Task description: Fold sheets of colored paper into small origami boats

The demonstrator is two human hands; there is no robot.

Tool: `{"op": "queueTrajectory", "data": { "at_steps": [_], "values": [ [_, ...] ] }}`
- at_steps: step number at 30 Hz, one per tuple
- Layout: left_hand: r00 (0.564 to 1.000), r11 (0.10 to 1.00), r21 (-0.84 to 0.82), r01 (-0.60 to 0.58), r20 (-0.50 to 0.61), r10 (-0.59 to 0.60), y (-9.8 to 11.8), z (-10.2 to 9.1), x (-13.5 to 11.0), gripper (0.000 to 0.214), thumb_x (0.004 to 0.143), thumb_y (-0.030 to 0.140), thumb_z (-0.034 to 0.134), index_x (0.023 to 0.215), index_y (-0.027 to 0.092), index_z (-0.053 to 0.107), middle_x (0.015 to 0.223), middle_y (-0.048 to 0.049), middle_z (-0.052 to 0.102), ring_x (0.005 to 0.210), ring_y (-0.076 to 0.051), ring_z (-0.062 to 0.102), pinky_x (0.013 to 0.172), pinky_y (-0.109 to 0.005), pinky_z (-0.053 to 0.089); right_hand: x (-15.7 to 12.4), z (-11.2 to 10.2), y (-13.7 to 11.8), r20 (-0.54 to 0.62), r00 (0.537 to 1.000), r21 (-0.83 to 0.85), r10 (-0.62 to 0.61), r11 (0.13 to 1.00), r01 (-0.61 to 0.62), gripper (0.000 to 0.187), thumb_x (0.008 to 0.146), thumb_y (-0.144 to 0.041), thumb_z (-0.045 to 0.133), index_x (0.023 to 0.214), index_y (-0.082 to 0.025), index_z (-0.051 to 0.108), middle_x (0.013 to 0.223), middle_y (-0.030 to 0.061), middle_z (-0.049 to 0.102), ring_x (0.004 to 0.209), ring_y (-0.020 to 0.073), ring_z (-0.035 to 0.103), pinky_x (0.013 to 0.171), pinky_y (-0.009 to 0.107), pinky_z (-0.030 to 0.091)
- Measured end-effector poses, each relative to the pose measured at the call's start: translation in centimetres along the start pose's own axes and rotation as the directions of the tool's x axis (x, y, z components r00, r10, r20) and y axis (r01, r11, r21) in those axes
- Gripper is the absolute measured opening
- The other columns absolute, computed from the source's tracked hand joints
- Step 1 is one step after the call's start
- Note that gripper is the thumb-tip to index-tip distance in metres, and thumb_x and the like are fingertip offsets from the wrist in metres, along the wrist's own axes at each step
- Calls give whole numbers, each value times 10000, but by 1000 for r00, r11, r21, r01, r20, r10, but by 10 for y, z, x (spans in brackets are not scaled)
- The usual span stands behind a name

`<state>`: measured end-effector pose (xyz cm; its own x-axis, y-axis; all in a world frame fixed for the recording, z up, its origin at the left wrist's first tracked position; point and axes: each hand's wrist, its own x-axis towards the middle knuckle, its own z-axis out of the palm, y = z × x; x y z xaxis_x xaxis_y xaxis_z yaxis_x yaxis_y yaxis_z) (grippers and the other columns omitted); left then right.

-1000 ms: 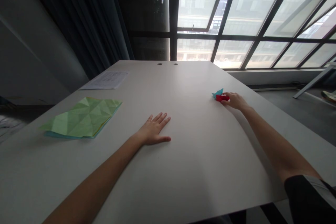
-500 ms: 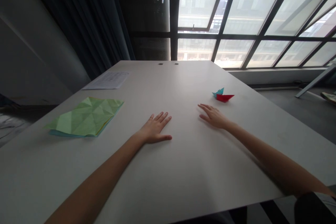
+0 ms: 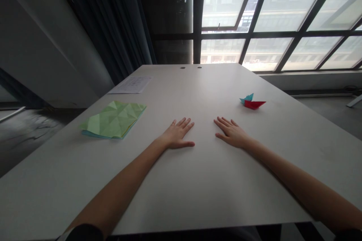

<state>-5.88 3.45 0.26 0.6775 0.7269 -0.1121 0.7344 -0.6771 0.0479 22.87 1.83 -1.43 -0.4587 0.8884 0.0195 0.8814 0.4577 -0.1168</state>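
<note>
My left hand (image 3: 178, 134) lies flat on the white table (image 3: 195, 184), fingers spread and holding nothing. Across from it, my right hand (image 3: 230, 132) also rests palm down with its fingers stretched out. A red folded paper boat (image 3: 254, 104) sits beyond my right hand, a short way to the right. Close against it stands a light blue paper boat (image 3: 247, 98), partly hidden by the red one. To the left of my left hand lies a stack of creased paper sheets (image 3: 114, 119), light green on top with yellow and blue edges showing beneath.
A printed white sheet (image 3: 131, 84) lies at the table's far left edge. Two dark round fittings (image 3: 182, 67) are set near the far end. A dark blue curtain (image 3: 113, 22) hangs behind on the left, and large windows (image 3: 263, 52) fill the right.
The view has turned slightly left, so things appear further right. My right hand has drawn back a little from the paper boats and settled flat. My left hand stays flat.
</note>
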Motion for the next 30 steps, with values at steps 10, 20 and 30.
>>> {"op": "queueTrajectory", "data": {
  "at_steps": [10,20,30],
  "values": [
    [986,991,-24,132,-99,-134,-31,-22,-16,670,805,586,329,1358,224,223,1429,-80,247,1299,-224,228,1024,-389,228,1,5,-7,-57,998,-6,-30,1000,30,650,838,-584,256,1389,-249,179,1434,87,222,1313,253,197,1036,507,202],
    [491,486,94,869,-46,-870,-135,-53,-79,312,736,203,481,1003,93,597,1028,-210,602,954,-315,576,752,-388,464,5,5,-11,-61,998,-7,-20,1000,19,643,836,-582,259,1386,-254,194,1433,73,229,1314,252,194,1036,507,203],
    [550,537,142,831,-77,-831,-128,-55,-79,327,786,73,342,954,95,622,1015,-189,615,982,-268,570,781,-348,447,5,4,-15,-53,998,-5,-20,1000,20,641,836,-583,258,1383,-253,203,1434,73,226,1316,243,191,1038,501,206]
  ]
}}
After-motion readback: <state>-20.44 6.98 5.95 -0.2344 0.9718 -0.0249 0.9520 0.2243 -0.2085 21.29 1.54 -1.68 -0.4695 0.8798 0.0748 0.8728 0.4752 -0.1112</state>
